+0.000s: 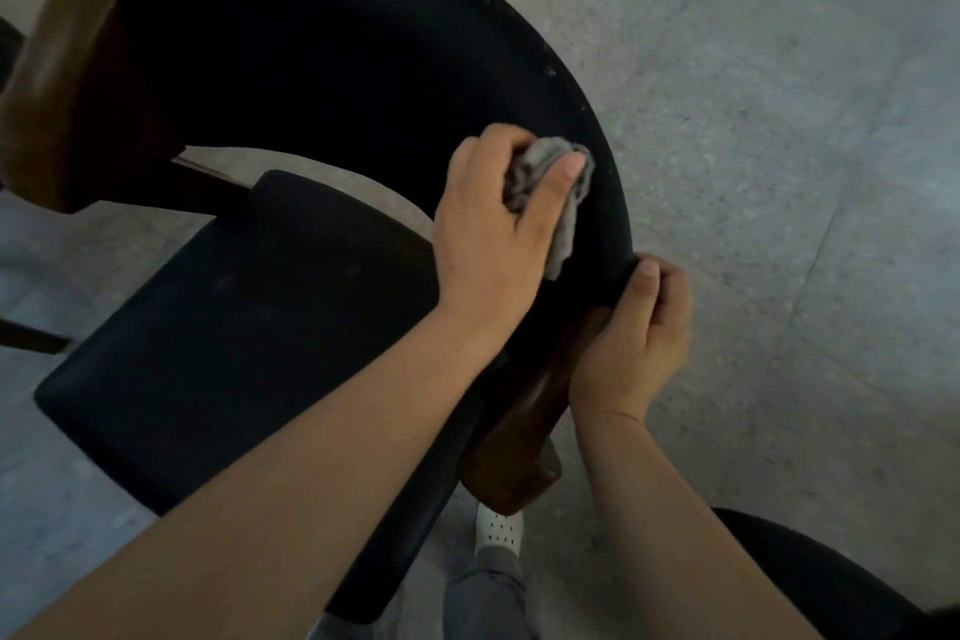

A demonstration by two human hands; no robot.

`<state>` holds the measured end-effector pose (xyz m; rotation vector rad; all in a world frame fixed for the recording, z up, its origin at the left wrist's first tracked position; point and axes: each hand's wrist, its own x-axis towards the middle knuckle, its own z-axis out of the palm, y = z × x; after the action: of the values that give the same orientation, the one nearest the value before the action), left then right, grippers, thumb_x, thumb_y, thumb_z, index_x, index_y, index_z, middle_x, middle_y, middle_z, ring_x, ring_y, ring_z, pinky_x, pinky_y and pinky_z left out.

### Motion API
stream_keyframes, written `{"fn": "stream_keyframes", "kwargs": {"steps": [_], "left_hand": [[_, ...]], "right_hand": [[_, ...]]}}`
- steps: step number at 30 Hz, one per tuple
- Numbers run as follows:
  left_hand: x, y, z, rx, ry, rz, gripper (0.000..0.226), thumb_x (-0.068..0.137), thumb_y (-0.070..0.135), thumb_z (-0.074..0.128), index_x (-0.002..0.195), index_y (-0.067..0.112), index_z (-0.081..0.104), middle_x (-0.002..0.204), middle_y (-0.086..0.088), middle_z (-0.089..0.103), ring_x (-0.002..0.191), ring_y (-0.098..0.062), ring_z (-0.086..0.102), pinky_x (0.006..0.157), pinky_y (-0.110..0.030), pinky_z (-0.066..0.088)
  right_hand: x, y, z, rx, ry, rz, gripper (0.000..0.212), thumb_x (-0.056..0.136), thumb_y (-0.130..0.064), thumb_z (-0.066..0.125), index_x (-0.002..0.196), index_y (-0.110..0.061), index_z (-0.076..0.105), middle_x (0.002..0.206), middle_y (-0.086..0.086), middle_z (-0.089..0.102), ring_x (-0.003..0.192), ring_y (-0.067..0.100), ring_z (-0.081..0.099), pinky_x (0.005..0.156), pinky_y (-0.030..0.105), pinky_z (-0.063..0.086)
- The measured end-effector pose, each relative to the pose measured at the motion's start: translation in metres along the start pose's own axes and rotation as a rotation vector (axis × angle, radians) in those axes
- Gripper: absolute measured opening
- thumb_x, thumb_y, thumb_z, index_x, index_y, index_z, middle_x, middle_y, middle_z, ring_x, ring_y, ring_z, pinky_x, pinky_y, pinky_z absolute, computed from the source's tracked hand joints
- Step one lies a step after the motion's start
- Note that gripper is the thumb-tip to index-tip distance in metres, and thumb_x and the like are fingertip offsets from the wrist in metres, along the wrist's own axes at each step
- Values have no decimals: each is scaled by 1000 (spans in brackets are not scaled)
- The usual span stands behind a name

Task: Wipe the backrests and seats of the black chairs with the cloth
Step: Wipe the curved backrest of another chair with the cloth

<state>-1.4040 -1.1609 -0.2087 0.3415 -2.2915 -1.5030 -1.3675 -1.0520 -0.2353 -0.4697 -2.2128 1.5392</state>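
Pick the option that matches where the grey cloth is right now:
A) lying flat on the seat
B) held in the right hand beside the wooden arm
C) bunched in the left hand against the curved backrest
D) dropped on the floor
C: the left hand grips the grey cloth and presses it on the black backrest, while the right hand holds the backrest's end above the wooden arm.

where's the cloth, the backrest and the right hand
cloth [569, 229]: head view, its hanging lower fold
backrest [363, 42]: head view, middle of its black inner curve
right hand [631, 343]: head view, back of the hand, which grips the backrest's end
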Motion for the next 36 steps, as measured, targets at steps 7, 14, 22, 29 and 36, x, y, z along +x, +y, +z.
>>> {"fn": "stream_keyframes", "kwargs": {"steps": [7,14,22,29,36], "left_hand": [[-4,14,28,8,-5,86,33,82,48,71,99,22,62,100,7,50,86,-3,52,70,-18,49],[8,6,39,181,129,43,36,84,53,66,89,19,54,92,6,48,72,-2,45,60,-10,35],[-1,-8,38,46,212,-117,40,88,58,52,104,20,50,103,3,46,86,-7,53,72,-18,45],[1,-32,40,129,103,-95,39,95,52,38,98,15,52,97,6,43,76,0,44,66,-12,36],[-17,-86,41,108,34,-411,29,103,41,37,95,18,52,98,0,53,78,1,49,63,-13,34]], "right_hand": [[2,4,0,-44,-18,-7,25,100,-30,38,91,-17,58,76,-9,56,68,1,50,61,12,36],[2,5,0,-96,-31,-27,34,98,-38,32,94,-17,59,81,-4,58,72,4,51,62,16,38],[2,4,1,-127,-34,-47,37,98,-36,30,95,-13,60,81,0,58,70,9,50,62,14,35],[2,4,0,-126,-34,-40,40,98,-35,30,98,-9,61,84,2,59,74,11,52,65,16,37],[1,6,0,-167,-32,-40,40,99,-37,28,98,-12,60,82,2,57,73,15,51,65,25,39]]}}
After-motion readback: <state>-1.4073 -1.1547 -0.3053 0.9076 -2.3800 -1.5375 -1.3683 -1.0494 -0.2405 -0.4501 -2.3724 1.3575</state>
